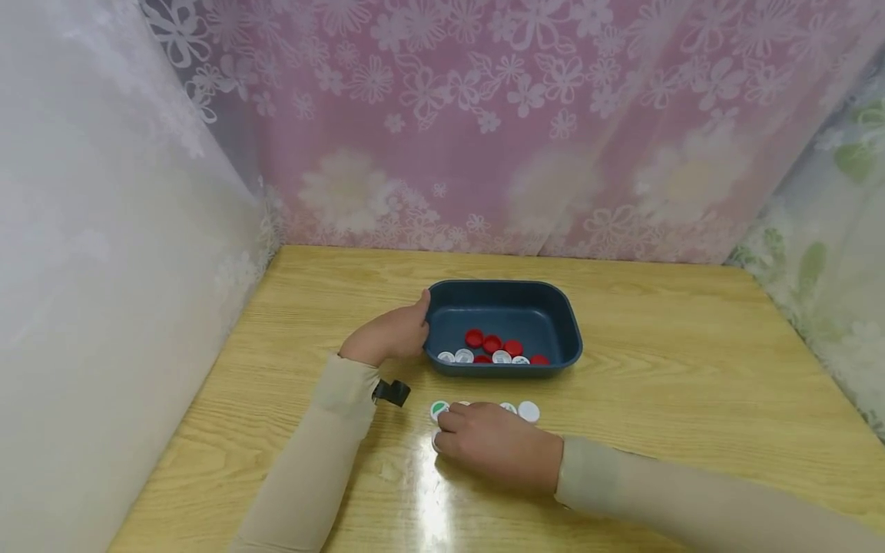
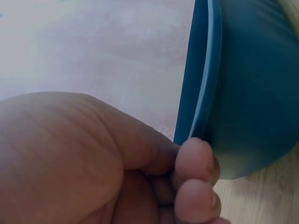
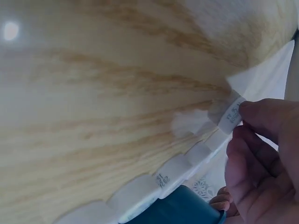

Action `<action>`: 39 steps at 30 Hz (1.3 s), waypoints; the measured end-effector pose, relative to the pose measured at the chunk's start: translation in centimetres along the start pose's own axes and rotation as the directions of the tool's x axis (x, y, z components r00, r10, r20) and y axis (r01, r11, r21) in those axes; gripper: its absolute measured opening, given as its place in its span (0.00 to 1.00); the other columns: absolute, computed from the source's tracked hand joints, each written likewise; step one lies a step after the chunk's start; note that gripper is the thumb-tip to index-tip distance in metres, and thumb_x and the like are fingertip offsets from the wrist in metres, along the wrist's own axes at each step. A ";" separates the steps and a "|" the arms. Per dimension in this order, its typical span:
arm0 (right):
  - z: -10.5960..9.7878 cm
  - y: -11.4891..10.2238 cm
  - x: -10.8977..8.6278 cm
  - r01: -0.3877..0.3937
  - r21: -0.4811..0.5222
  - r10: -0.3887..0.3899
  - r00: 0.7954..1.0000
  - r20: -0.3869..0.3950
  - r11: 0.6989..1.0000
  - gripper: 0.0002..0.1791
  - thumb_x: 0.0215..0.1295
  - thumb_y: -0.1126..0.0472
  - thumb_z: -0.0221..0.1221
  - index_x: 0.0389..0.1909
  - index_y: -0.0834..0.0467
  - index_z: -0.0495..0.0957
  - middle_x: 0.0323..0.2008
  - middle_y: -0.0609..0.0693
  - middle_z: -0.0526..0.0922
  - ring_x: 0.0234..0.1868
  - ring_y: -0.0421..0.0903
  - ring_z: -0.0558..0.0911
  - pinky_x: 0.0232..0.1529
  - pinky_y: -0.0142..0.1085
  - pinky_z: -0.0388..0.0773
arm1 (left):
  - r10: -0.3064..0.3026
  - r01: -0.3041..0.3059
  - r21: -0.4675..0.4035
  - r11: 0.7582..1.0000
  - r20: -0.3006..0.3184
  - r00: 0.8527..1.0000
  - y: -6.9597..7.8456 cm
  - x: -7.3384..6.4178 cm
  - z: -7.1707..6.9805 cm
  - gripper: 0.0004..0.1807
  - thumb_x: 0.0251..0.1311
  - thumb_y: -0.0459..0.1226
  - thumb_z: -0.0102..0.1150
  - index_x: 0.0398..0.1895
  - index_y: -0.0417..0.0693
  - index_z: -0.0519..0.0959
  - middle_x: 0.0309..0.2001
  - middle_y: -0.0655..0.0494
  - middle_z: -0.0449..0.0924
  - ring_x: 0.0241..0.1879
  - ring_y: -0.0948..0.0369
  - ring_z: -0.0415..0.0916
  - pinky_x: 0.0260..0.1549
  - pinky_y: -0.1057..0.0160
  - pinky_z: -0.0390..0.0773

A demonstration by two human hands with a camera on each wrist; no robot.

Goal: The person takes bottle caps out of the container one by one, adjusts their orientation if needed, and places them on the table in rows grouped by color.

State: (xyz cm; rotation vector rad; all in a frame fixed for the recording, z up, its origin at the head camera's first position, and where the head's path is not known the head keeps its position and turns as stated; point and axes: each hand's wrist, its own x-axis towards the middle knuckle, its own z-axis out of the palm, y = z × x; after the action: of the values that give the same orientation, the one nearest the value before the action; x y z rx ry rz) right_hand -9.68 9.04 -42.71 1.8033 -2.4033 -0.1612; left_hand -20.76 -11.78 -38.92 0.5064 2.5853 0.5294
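My left hand (image 1: 394,334) grips the left end of a dark blue plastic tub (image 1: 505,370). In the left wrist view the thumb and fingertips meet at the tub's rim (image 2: 212,70). Several red bottle caps (image 1: 474,338) and white bottle caps (image 1: 464,355) lie inside. Just in front of the tub my right hand (image 1: 498,445) pinches a white bottle cap (image 3: 231,116) with printed marks on its side, between thumb and finger. Beside it runs a row of white caps (image 3: 173,175) on the table, partly hidden by that hand in the head view.
One cap in the row has a green print (image 1: 439,410); a plain white cap (image 1: 528,412) sits at its right end. A black strap (image 1: 392,393) sticks out from the left wrist. Floral curtains (image 1: 442,153) surround the wooden table (image 1: 691,369) at the back and sides.
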 end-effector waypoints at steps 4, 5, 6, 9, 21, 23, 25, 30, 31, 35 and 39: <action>0.0 0.2 0.1 -0.014 0.013 0.014 1.000 -0.001 1.000 0.07 0.68 0.65 0.66 0.40 0.50 0.81 0.37 0.42 0.77 0.38 0.39 0.74 0.41 0.28 0.77 | 0.009 -0.009 -0.008 1.000 -0.005 1.000 0.2 0.0 -0.2 0.42 0.77 0.30 0.45 0.82 0.34 0.32 0.18 0.58 0.64 0.17 0.63 0.58 0.21 0.66 0.60; 0.0 0.3 0.1 -0.018 0.017 0.018 1.000 0.000 1.000 0.07 0.68 0.65 0.66 0.40 0.50 0.81 0.37 0.42 0.78 0.38 0.39 0.74 0.42 0.28 0.77 | 0.011 -0.011 -0.012 1.000 -0.007 1.000 0.2 0.0 -0.3 0.42 0.77 0.30 0.45 0.82 0.34 0.32 0.18 0.58 0.64 0.17 0.63 0.58 0.21 0.66 0.60; 0.0 0.3 0.0 -0.022 0.021 0.022 1.000 0.001 1.000 0.07 0.68 0.65 0.66 0.41 0.50 0.81 0.37 0.42 0.78 0.39 0.39 0.75 0.42 0.28 0.77 | 0.014 -0.014 -0.014 1.000 -0.008 1.000 0.3 0.1 -0.3 0.42 0.77 0.30 0.45 0.82 0.34 0.32 0.18 0.58 0.64 0.17 0.63 0.58 0.21 0.66 0.61; 0.0 0.5 -0.1 -0.030 0.038 0.030 1.000 0.004 0.999 0.06 0.69 0.65 0.66 0.41 0.50 0.81 0.38 0.42 0.78 0.39 0.38 0.75 0.42 0.28 0.77 | 0.010 -0.010 -0.024 1.000 -0.008 1.000 0.4 0.1 -0.4 0.42 0.77 0.31 0.45 0.82 0.34 0.31 0.19 0.58 0.65 0.17 0.63 0.59 0.22 0.66 0.62; 0.0 1.5 -1.3 -0.112 0.271 0.143 0.985 -0.097 0.956 0.06 0.72 0.59 0.60 0.47 0.51 0.80 0.37 0.40 0.73 0.36 0.36 0.71 0.40 0.27 0.74 | -0.003 0.003 -0.058 0.998 0.003 1.000 0.4 0.5 -0.2 0.41 0.78 0.32 0.43 0.82 0.37 0.30 0.19 0.58 0.64 0.17 0.63 0.56 0.22 0.64 0.60; -0.1 1.7 -1.8 -0.121 0.294 0.160 0.980 -0.115 0.948 0.10 0.70 0.60 0.60 0.50 0.51 0.80 0.39 0.40 0.74 0.36 0.35 0.72 0.40 0.27 0.75 | 0.000 0.001 -0.070 0.998 0.003 1.000 0.2 0.5 -0.2 0.42 0.78 0.32 0.43 0.83 0.38 0.31 0.20 0.57 0.66 0.18 0.62 0.57 0.23 0.64 0.61; -0.1 2.0 -2.3 -0.126 0.316 0.177 0.974 -0.140 0.940 0.12 0.69 0.61 0.60 0.52 0.51 0.80 0.41 0.40 0.76 0.37 0.35 0.74 0.41 0.27 0.76 | -0.005 0.005 -0.121 0.993 0.004 1.000 -0.2 0.5 -0.3 0.41 0.79 0.34 0.42 0.83 0.41 0.31 0.21 0.56 0.70 0.18 0.62 0.59 0.25 0.64 0.63; -0.6 3.3 -4.0 -0.138 0.382 0.255 0.927 -0.274 0.914 0.13 0.64 0.65 0.64 0.49 0.54 0.80 0.46 0.42 0.79 0.41 0.36 0.78 0.42 0.28 0.78 | 0.005 0.002 -0.303 0.953 0.024 1.000 -1.7 0.2 -0.5 0.38 0.82 0.38 0.41 0.85 0.52 0.35 0.25 0.51 0.78 0.21 0.60 0.67 0.30 0.62 0.69; -0.6 3.7 -4.4 -0.144 0.393 0.275 0.913 -0.302 0.908 0.13 0.63 0.66 0.65 0.48 0.54 0.80 0.46 0.42 0.79 0.41 0.36 0.78 0.41 0.28 0.79 | 0.013 -0.003 -0.333 0.943 0.028 1.000 -2.0 0.1 -0.6 0.38 0.82 0.39 0.42 0.86 0.54 0.36 0.27 0.50 0.79 0.22 0.59 0.69 0.32 0.62 0.70; -0.8 5.1 -6.0 -0.174 0.422 0.342 0.866 -0.364 0.890 0.14 0.61 0.68 0.66 0.47 0.55 0.80 0.46 0.42 0.79 0.34 0.35 0.77 0.36 0.25 0.76 | 0.061 -0.040 -0.388 0.921 0.041 0.997 -2.5 -0.7 -0.9 0.43 0.79 0.41 0.52 0.86 0.57 0.39 0.30 0.48 0.79 0.26 0.56 0.72 0.35 0.59 0.72; -1.3 6.8 -6.9 -0.198 0.392 0.360 0.843 -0.399 0.899 0.15 0.60 0.69 0.66 0.49 0.56 0.80 0.47 0.45 0.80 0.31 0.35 0.76 0.32 0.25 0.75 | 0.106 -0.079 -0.378 0.922 0.050 0.993 -2.5 -1.1 -1.1 0.52 0.71 0.43 0.64 0.86 0.55 0.39 0.27 0.52 0.75 0.23 0.57 0.68 0.31 0.59 0.69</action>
State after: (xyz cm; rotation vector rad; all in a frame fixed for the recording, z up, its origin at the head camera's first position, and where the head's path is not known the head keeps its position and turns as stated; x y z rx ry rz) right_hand -13.99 17.60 -40.62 1.3482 -2.3866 0.6780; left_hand -21.03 -14.74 -38.73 0.5039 2.3201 0.9969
